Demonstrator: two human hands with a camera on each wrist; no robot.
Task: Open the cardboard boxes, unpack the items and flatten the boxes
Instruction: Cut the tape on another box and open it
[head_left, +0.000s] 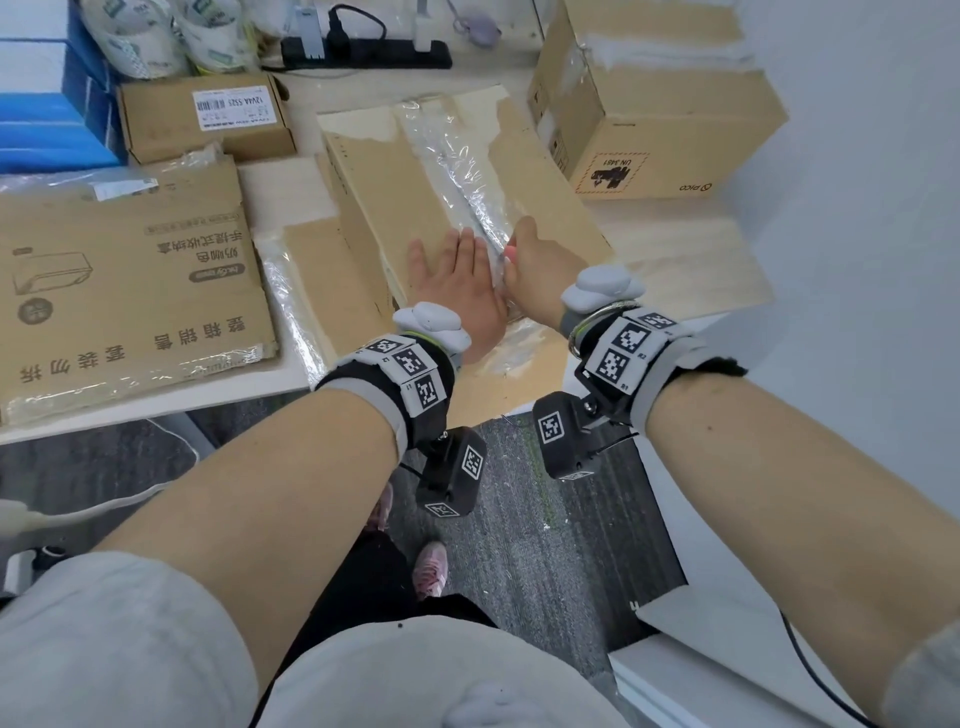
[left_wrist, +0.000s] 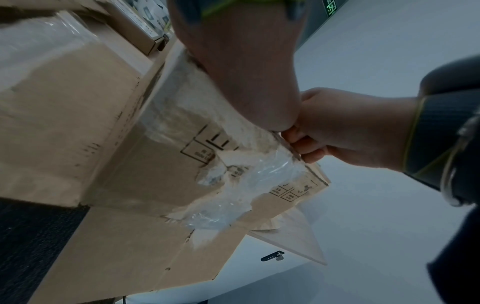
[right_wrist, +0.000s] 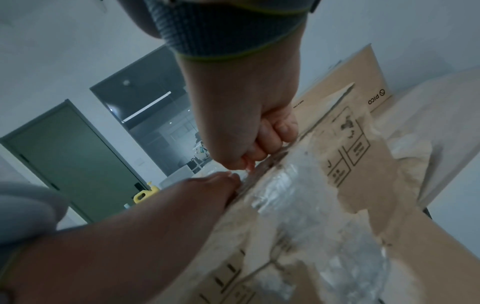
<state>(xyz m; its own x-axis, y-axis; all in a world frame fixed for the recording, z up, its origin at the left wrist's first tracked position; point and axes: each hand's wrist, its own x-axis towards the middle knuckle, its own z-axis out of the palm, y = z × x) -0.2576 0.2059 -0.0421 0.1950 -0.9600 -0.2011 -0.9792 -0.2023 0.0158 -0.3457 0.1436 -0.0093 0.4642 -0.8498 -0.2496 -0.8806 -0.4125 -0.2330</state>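
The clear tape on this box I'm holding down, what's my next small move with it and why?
Probably keep peeling: draw the right hand back toward you along the seam. Its grip already pinches the clear tape, which still runs along the top of the cardboard box, while the left hand lies flat on the box, steadying it. The flaps likely won't open until that strip comes off.

This looks like an office or storeroom used for unpacking. A white desk (head_left: 675, 249) stands against a plain pale wall, over grey carpet tiles (head_left: 545, 519). At the far edge lies a black power strip (head_left: 363, 52) with plugs in it. Shipping cartons crowd the desk: a small labelled box (head_left: 208, 122) far left, a PICO carton (head_left: 660, 119) far right. The right wrist view shows a grey door (right_wrist: 70, 158) and a glass partition (right_wrist: 155, 115).
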